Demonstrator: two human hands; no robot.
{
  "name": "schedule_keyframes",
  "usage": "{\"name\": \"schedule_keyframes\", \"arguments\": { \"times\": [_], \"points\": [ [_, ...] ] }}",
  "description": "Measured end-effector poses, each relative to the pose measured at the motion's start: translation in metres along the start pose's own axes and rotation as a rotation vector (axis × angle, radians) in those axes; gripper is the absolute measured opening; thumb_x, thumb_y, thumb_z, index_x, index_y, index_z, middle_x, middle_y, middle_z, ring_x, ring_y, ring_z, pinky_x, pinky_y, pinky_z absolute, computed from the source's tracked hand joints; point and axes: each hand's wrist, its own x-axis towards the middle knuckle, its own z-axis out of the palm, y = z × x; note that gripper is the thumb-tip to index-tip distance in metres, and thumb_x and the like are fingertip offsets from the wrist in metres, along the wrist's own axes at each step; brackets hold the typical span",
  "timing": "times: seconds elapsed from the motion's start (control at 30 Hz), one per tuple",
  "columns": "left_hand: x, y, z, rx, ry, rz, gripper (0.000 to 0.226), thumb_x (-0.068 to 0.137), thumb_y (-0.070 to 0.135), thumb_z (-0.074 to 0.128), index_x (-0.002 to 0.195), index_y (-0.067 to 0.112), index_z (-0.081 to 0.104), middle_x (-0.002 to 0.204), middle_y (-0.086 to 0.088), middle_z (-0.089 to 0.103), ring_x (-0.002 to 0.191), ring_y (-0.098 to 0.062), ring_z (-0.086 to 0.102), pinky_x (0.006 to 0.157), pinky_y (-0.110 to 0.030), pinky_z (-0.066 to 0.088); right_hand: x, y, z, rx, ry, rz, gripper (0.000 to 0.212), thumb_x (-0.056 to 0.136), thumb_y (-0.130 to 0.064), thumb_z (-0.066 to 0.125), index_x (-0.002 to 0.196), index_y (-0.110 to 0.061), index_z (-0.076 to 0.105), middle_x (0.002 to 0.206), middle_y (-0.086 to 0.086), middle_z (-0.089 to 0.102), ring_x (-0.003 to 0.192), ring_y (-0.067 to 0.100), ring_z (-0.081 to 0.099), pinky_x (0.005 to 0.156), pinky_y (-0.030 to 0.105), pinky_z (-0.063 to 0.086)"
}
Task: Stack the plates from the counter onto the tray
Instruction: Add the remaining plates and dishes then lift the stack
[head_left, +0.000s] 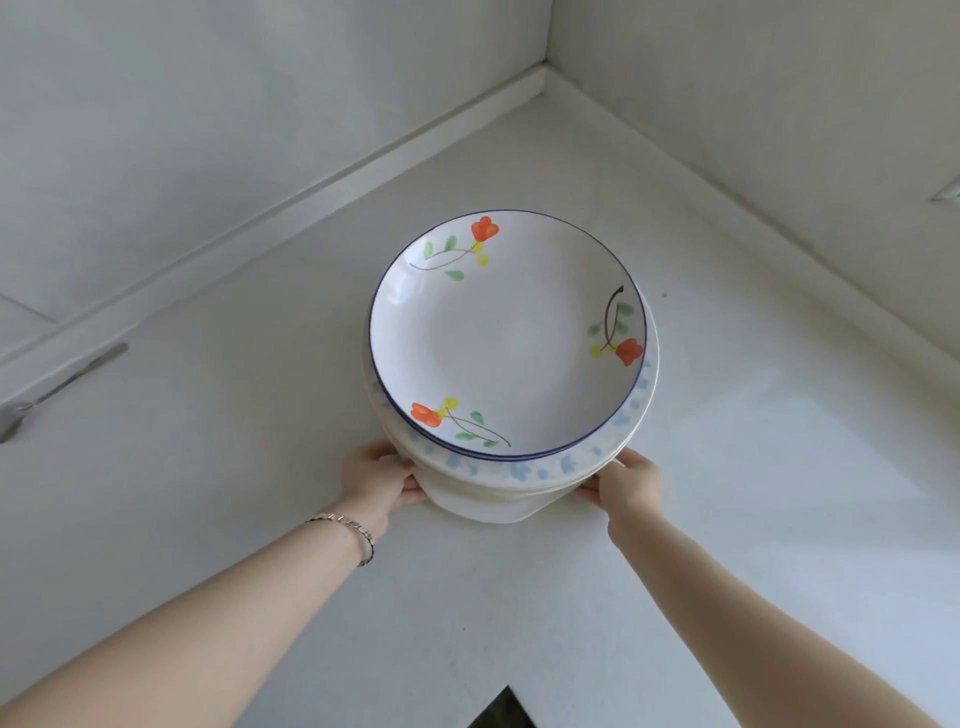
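Observation:
A stack of plates (524, 480) stands in the corner of the white counter (727, 493). The top plate (506, 338) is white with a blue rim and orange flowers. Under it lies a plate with a pale blue pattern (545, 470), then several plain white ones. My left hand (376, 480) grips the lower left side of the stack, fingers tucked under the plates. My right hand (628, 483) holds the lower right side the same way. No tray is in view.
White walls close the corner behind the stack and to the right. A metal utensil (57, 389) lies on the counter at the far left. A dark gap (501, 712) shows at the counter's near edge.

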Motion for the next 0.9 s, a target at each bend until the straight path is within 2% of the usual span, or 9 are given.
{"name": "schedule_keyframes", "arguments": {
  "times": [0.1, 0.23, 0.37, 0.5, 0.63, 0.9],
  "points": [
    [0.019, 0.022, 0.015, -0.022, -0.001, -0.018, 0.024, 0.089, -0.013, 0.044, 0.079, 0.005, 0.057, 0.073, -0.012, 0.062, 0.053, -0.021, 0.065, 0.063, -0.042, 0.058, 0.024, -0.024, 0.008, -0.006, 0.000, -0.018, 0.027, 0.081, 0.009, 0.044, 0.093, 0.001, 0.066, 0.089, 0.020, 0.066, 0.067, 0.030, 0.064, 0.050, 0.023, 0.058],
    [0.045, 0.058, 0.043, -0.059, 0.005, -0.022, 0.027, 0.091, -0.013, 0.043, 0.074, 0.005, 0.053, 0.072, -0.013, 0.059, 0.063, -0.024, 0.059, 0.079, -0.046, 0.050, 0.058, -0.062, 0.019, -0.007, -0.010, -0.033, 0.024, 0.080, 0.009, 0.044, 0.085, -0.003, 0.066, 0.083, 0.016, 0.065, 0.062, 0.028, 0.063, 0.050, 0.024, 0.058],
    [0.076, 0.096, 0.070, -0.073, 0.013, -0.036, 0.031, 0.092, -0.015, 0.039, 0.071, 0.006, 0.049, 0.072, -0.013, 0.058, 0.062, -0.024, 0.058, 0.077, -0.048, 0.049, 0.094, -0.101, 0.032, 0.023, 0.007, -0.043, 0.018, 0.083, 0.004, 0.051, 0.092, -0.001, 0.066, 0.077, 0.013, 0.064, 0.063, 0.027, 0.063, 0.046, 0.023, 0.057],
    [0.106, 0.133, 0.095, -0.081, 0.005, -0.027, 0.032, 0.092, -0.015, 0.037, 0.070, 0.005, 0.048, 0.071, -0.012, 0.057, 0.061, -0.024, 0.056, 0.076, -0.049, 0.048, 0.125, -0.141, 0.044, 0.072, -0.004, -0.048, 0.014, 0.084, 0.005, 0.053, 0.079, -0.004, 0.063, 0.070, 0.011, 0.061, 0.059, 0.024, 0.060, 0.041, 0.022, 0.055],
    [0.135, 0.165, 0.119, -0.087, -0.007, -0.008, 0.031, 0.092, -0.015, 0.036, 0.071, 0.004, 0.047, 0.071, -0.013, 0.057, 0.061, -0.024, 0.057, 0.078, -0.051, 0.050, 0.159, -0.177, 0.055, 0.125, -0.006, -0.065, 0.018, 0.086, 0.007, 0.052, 0.100, -0.001, 0.061, 0.070, 0.012, 0.060, 0.059, 0.024, 0.058, 0.037, 0.023, 0.054],
    [0.176, 0.219, 0.157, -0.058, -0.021, 0.055, 0.028, 0.093, -0.010, 0.030, 0.075, 0.001, 0.049, 0.073, -0.015, 0.059, 0.062, -0.026, 0.059, 0.074, -0.045, 0.050, 0.218, -0.234, 0.073, 0.140, 0.012, -0.089, 0.029, 0.085, 0.011, 0.047, 0.108, -0.001, 0.060, 0.071, 0.012, 0.058, 0.061, 0.024, 0.057, 0.034, 0.027, 0.052]
  ]
}}
